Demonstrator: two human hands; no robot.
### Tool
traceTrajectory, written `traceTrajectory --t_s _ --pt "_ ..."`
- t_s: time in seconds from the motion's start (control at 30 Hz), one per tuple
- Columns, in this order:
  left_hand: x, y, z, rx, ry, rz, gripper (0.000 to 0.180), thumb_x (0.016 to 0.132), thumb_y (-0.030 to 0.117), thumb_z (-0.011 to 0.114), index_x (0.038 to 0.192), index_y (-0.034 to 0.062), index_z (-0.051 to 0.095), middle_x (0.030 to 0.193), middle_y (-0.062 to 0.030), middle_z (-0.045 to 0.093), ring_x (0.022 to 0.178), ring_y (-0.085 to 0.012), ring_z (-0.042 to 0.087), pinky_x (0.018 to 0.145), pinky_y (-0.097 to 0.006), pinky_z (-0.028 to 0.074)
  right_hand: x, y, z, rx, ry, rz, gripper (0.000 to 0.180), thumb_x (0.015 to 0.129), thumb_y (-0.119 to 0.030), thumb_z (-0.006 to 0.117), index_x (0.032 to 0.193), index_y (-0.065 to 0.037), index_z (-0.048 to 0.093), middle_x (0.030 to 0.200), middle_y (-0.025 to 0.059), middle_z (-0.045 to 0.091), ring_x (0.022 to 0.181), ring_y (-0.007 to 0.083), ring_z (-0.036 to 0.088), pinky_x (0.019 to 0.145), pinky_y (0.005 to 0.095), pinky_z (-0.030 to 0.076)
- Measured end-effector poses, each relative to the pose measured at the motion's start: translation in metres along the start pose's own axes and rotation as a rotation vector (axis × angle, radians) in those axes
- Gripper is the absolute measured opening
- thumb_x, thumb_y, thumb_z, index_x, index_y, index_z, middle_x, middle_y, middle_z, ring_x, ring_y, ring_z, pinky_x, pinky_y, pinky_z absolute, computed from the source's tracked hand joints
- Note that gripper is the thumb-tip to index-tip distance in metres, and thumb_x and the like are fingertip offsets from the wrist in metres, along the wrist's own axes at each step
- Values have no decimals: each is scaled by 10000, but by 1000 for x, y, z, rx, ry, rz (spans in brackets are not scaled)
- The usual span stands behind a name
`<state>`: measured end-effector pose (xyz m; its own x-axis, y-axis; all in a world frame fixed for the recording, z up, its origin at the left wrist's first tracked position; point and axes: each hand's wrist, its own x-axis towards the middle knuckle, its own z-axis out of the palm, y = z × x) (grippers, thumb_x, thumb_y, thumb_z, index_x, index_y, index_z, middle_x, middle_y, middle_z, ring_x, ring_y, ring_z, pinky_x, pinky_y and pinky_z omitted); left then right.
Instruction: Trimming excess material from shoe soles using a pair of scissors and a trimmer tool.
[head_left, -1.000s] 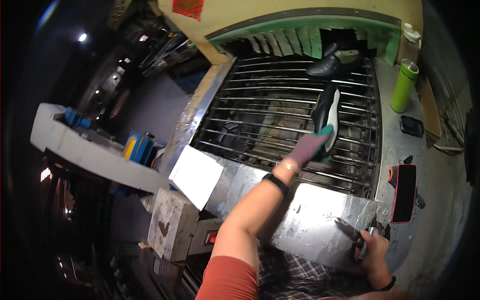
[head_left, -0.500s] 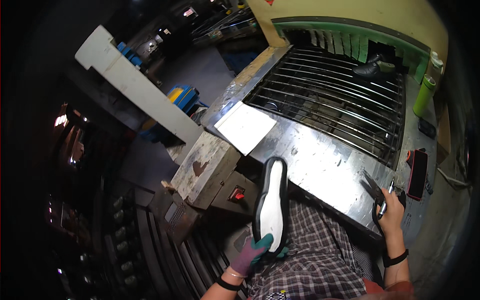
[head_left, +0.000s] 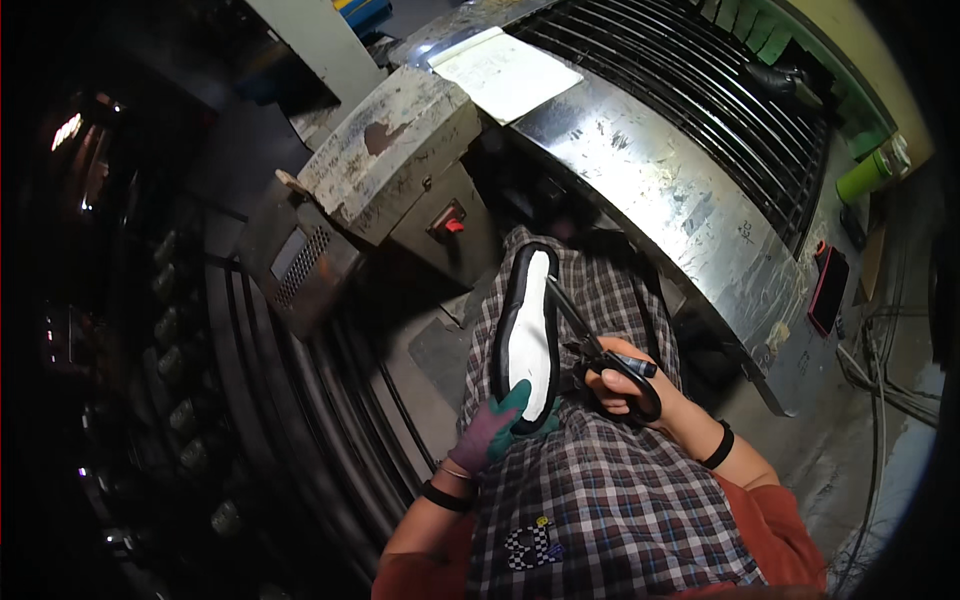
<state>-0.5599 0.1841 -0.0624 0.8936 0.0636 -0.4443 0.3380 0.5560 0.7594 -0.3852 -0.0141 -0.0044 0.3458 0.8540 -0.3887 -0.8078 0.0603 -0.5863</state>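
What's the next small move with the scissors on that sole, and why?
Probably close the scissors a short way along the sole's right edge. The right hand has its fingers through the handles and the blades lie against the rim of the white-faced shoe sole, which the gloved left hand steadies at its near end over the lap.

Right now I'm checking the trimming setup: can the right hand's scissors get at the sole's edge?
Probably yes. The right hand holds the scissors with blades already lying along the sole edge, nothing between; the left hand grips only its near end.
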Motion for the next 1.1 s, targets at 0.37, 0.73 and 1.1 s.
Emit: traceTrajectory --t_s 0.37,0.73,1.1 --pt "-10 3 -2 11 18 -74 513 905 208 644 1330 -22 473 1239 -62 581 1091 -131 559 955 -291 450 13 19 19 -116 12 88 473 891 -155 678 1302 -76 457 774 -11 539 519 33 407 440 196 297" --pt "-6 -5 -11 11 39 -113 488 892 152 647 1320 -20 486 1222 -53 592 1094 -132 555 961 -294 443 18 21 20 -229 17 80 454 895 -148 672 1291 -69 465 642 -61 464 481 15 371 422 190 268" --pt "-15 1 -8 -25 30 -57 477 905 174 628 1308 -51 508 1250 -73 588 1112 -133 552 983 -279 417 1 -7 31 -1080 34 -245 408 794 -151 721 1167 -48 591 844 29 620 751 160 612 732 295 502"
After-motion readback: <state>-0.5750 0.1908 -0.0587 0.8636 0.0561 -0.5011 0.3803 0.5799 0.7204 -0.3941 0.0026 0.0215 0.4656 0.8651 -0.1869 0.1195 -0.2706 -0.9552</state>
